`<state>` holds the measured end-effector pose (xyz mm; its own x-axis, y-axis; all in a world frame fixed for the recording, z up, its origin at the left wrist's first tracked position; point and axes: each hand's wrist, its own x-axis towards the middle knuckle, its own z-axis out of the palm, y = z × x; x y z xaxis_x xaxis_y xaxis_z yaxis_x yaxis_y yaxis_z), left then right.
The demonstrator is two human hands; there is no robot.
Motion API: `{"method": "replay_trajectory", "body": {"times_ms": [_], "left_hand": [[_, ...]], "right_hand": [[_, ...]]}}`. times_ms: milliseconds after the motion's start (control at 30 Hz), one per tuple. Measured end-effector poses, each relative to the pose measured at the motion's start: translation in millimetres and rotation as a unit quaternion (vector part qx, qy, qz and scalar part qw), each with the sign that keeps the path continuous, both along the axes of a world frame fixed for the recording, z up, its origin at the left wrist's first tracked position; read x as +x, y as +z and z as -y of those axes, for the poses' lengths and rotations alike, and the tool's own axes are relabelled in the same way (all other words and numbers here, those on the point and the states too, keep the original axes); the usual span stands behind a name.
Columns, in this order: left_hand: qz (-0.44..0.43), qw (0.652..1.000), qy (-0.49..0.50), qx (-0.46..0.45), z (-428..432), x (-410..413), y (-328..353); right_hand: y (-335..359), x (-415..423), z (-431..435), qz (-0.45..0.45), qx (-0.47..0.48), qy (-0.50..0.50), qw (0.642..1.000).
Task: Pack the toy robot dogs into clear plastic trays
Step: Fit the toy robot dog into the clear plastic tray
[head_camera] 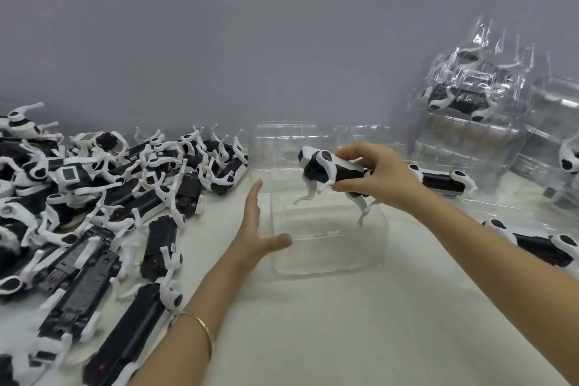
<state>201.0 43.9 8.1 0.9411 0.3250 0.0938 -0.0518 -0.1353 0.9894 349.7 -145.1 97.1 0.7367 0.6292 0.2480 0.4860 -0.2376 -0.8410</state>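
The right hand (376, 175) grips the black-and-white plastic toy robot dog (329, 171) by its back, above the clear plastic tray (329, 263) in the middle of the white tabletop (344, 323). The dog's 4 white legs hang down. The left hand (253, 235) lies relaxed, fingers straight, touching the tray's left wall.

Layout as I see it: the heap of toy dogs (94, 197) covers the left of the table (313, 338). The tray (326, 269) lies at centre, with my left hand (257, 229) just beside its left wall. My right hand (385, 175) holds the held dog (322, 166) above its far end. The stacked trays (470, 135) stand behind-right, with the loose dogs (441, 180) before them.
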Motion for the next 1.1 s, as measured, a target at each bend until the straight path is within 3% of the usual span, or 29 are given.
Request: {"method": "replay_trajectory", "body": {"times_ms": [133,233,367,500,600,733,867,1000,1100], "left_hand": [[-0.037,0.997,-0.054,0.041,-4,11,-11],[0.02,0.996,-0.007,0.09,-2,13,-17],[0.13,0.973,0.033,0.19,-9,12,-20],[0.157,0.964,0.036,0.213,-9,12,-20],[0.132,0.96,0.041,0.244,-9,13,-20],[0.049,0.974,0.026,0.22,-9,13,-18],[0.02,0.98,0.02,0.196,-10,14,-19],[0.021,0.983,0.031,0.179,-11,15,-20],[0.015,0.985,0.033,0.169,-10,15,-18]], "right_hand": [[-9,11,-3,0.016,-0.057,0.029,0.998],[-15,8,-4,0.062,-0.105,0.048,0.991],[-15,0,8,0.15,-0.099,0.057,0.982],[-23,-9,9,0.272,-0.121,0.078,0.951],[-31,-3,-3,0.309,-0.192,0.089,0.927],[-31,9,-23,0.273,-0.263,0.111,0.919],[-29,18,-42,0.301,-0.328,0.132,0.886],[-32,21,-46,0.397,-0.342,0.168,0.835],[-34,25,-39,0.399,-0.288,0.155,0.856]]}}
